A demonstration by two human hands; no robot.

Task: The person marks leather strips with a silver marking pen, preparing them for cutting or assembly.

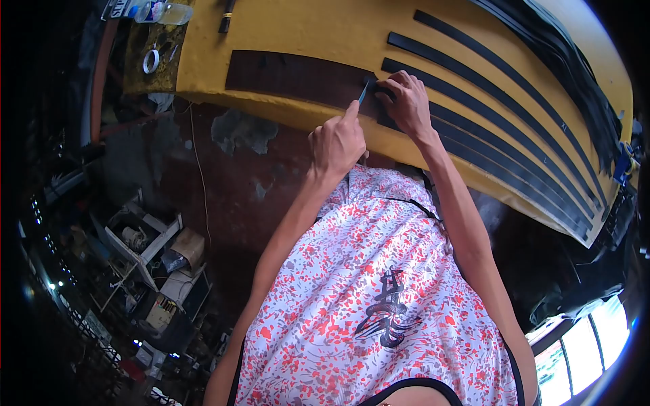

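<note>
My left hand (336, 144) is closed around a slim light-blue pointed tool (363, 93), perhaps a blade or marker; its kind is not clear. The tip points at the right end of a long, slightly curved dark brown panel (298, 78) lying along the table's near edge. At that same end, my right hand (406, 101) has its fingers bent down, thumb and forefinger nearly together over a dark edge. What they pinch is hidden. Beside and under the right hand run several long black strips (474, 88), laid out side by side on the yellow surface.
The table has a yellow cover (325, 30). On its left lie a white tape roll (151, 61), clear plastic bottles (175, 13) and a dark-handled brush-like tool (227, 17). A bundle of black material (555, 61) lies far right. A cluttered wooden stand (145, 243) is on the floor at left.
</note>
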